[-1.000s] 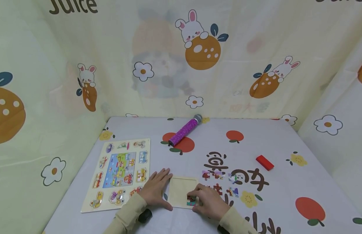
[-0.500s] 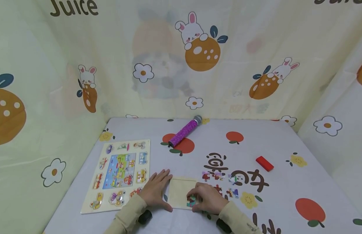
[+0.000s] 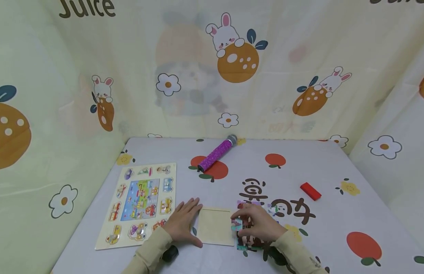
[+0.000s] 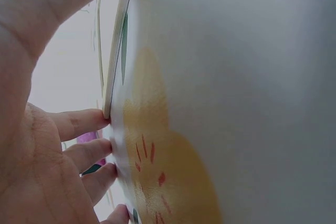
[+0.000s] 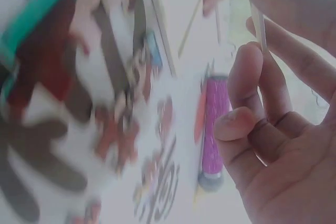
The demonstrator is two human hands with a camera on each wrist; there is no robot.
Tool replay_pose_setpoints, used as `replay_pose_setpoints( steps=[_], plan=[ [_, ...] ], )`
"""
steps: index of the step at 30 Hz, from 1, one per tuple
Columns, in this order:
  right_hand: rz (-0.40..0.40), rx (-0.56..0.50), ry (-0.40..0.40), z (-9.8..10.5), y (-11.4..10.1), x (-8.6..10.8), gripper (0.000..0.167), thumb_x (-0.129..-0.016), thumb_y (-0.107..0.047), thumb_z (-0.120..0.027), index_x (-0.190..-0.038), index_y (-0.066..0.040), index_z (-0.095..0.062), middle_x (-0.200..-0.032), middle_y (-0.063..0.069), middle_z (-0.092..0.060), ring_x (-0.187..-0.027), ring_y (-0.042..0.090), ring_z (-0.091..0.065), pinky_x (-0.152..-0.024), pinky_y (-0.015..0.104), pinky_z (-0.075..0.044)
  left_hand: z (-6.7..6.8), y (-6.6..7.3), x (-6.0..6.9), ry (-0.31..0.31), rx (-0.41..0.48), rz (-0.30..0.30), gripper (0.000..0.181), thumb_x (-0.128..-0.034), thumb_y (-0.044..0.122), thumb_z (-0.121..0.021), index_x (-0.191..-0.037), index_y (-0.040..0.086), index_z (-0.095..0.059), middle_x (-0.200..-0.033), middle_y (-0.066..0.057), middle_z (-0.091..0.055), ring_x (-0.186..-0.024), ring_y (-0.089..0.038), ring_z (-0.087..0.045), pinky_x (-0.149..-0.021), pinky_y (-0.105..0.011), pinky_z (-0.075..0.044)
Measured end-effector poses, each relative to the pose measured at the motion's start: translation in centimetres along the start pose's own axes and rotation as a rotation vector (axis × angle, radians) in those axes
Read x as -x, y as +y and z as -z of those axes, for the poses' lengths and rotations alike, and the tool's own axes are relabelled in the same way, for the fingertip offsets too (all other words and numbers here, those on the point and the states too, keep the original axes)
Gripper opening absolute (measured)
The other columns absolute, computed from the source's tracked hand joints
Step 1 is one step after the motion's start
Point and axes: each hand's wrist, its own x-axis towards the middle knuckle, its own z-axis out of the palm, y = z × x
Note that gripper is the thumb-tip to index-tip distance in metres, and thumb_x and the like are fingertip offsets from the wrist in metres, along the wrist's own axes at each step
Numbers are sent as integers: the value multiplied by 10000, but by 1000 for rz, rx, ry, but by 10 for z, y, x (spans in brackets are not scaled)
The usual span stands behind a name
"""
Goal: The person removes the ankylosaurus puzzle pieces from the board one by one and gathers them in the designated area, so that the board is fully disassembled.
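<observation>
A small pale wooden puzzle tray (image 3: 215, 226) lies flat at the table's near middle, its bare base showing. My left hand (image 3: 182, 223) rests along its left side, fingers spread; in the left wrist view a fingertip touches the tray's edge (image 4: 116, 51). Just right of the tray, my right hand (image 3: 260, 222) pinches a teal and dark jigsaw piece (image 3: 236, 224) between thumb and fingers. The right wrist view shows only the thin pale edge of the piece (image 5: 258, 27). Loose jigsaw pieces (image 3: 251, 241) lie beneath and around this hand, some hidden by it.
At the left lies a wooden vehicle peg puzzle board (image 3: 140, 199). A purple glitter microphone (image 3: 215, 155) lies farther back. One red block (image 3: 310, 191) sits to the right. Printed curtains (image 3: 184, 125) hang behind and beside the table.
My right hand has moved right, off the tray's lower right corner, carrying the jigsaw piece with it. That corner now shows bare wood. The left hand stays in place.
</observation>
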Motion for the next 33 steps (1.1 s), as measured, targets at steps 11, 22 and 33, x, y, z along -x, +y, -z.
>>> replay_pose_setpoints(
  steps=[11, 22, 33],
  plan=[
    [-47, -16, 32, 25, 20, 28, 378, -754, -179, -816, -1101, -101, -690, -778, -26, -566, -676, 145, -529, -556, 206, -465, 2, 2, 0, -6, 3, 4, 1179, -534, 599, -858, -1473, 84, -366, -1584, -100, -240, -1467, -292, -183, -1206, -508, -137],
    [-71, -9, 64, 35, 35, 45, 515, -730, -149, -829, -1189, -23, -634, -748, -24, -556, -658, 126, -518, -568, 218, -464, 4, 3, 0, -11, 8, 5, 1185, -539, 607, -852, -1475, 73, -358, -1584, -108, -235, -1467, -293, -180, -1208, -505, -136],
    [-123, -62, 60, 32, 44, 52, 436, -699, -149, -849, -1085, -43, -675, -759, -19, -564, -673, 113, -507, -565, 199, -438, 3, 2, 0, -3, 8, -5, 1188, -539, 615, -848, -1472, 66, -359, -1581, -115, -241, -1463, -303, -190, -1205, -512, -144]
  ],
)
